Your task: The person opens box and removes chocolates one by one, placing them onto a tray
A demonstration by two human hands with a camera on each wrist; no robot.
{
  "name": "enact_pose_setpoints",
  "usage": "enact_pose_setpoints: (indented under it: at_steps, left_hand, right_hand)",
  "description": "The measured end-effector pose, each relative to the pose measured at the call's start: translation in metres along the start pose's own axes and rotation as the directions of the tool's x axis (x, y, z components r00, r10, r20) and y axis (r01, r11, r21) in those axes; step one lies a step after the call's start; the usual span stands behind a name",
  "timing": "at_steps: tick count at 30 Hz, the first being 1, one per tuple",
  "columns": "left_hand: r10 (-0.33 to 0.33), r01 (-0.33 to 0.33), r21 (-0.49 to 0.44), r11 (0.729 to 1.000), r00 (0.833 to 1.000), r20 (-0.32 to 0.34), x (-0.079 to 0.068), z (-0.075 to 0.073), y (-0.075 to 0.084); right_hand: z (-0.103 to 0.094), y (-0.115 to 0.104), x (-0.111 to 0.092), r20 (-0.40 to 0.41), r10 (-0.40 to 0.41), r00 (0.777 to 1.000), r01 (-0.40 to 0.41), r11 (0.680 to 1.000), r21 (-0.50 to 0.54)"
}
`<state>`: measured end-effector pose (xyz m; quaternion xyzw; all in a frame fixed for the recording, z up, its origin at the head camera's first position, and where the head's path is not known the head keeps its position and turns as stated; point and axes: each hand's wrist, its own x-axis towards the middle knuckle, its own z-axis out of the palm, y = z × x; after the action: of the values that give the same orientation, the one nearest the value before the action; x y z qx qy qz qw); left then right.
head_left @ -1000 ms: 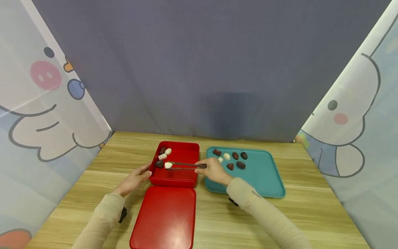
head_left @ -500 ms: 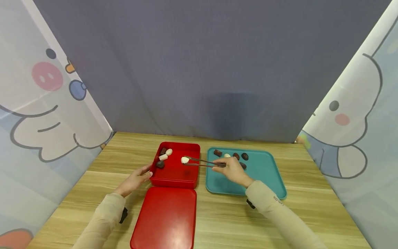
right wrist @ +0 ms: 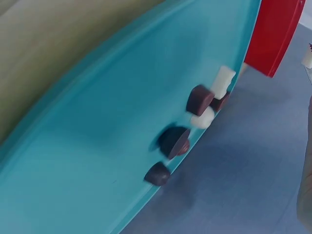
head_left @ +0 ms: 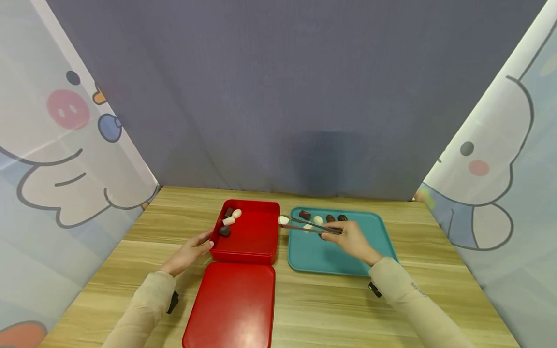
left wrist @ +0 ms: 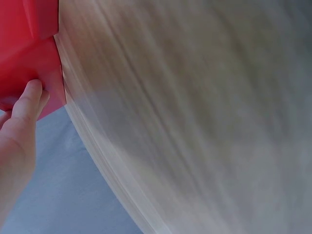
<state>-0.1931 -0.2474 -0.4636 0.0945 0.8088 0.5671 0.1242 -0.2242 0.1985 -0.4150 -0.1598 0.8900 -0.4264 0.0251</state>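
My right hand [head_left: 351,239] grips dark tongs [head_left: 304,222] by their rear end, over the teal tray [head_left: 311,253]. Between the tong tips is a white chocolate [head_left: 283,220], at the gap between the red box [head_left: 256,232] and the tray in the head view. Part of this hand shows at the right edge of the right wrist view. My left hand [head_left: 187,254] rests against the box's left side, with fingers [left wrist: 28,102] extended along the red wall. Inside the box, along its left, lie a white block [head_left: 228,221], a white oval chocolate [head_left: 237,213] and two dark chocolates.
In front of the box lies a flat red lid [head_left: 230,304]. Several dark and white chocolates [right wrist: 171,141] sit along the tray's far side, some partly covered by the right hand and tongs in the head view. A grey curtain [head_left: 287,106] hangs behind the wooden table [head_left: 322,314].
My right hand has moved right, carrying the tongs and white chocolate from inside the red box past its right rim toward the tray. My left hand has stayed at the box.
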Motion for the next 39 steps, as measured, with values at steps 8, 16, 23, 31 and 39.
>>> enact_pose_setpoints:
  at_steps: [8,16,23,31,39]
  left_hand:
    - [0.000,0.000,-0.011,1.000,1.000,-0.001,0.000,0.001,-0.001]
    - [-0.004,0.004,-0.024,1.000,1.000,0.018,0.002,-0.001,-0.001]
    - [-0.002,0.002,-0.028,1.000,1.000,0.021,0.002,-0.001,-0.003]
    - [-0.007,0.007,-0.011,1.000,1.000,0.003,0.002,0.000,-0.003]
    - [-0.008,0.008,-0.006,1.000,1.000,0.001,0.002,0.000,-0.002]
  right_hand:
    - [-0.014,0.009,-0.009,-0.031,0.014,0.999,-0.014,1.000,-0.020]
    - [-0.022,0.022,-0.021,-0.044,0.003,0.999,-0.006,0.998,-0.070]
    - [-0.026,0.034,-0.028,-0.058,0.009,0.998,-0.014,0.995,-0.100]
    - [-0.027,0.047,-0.034,-0.063,-0.025,0.998,0.018,0.994,-0.109]
    - [-0.024,0.055,-0.035,-0.055,-0.025,0.998,0.017,0.991,-0.134]
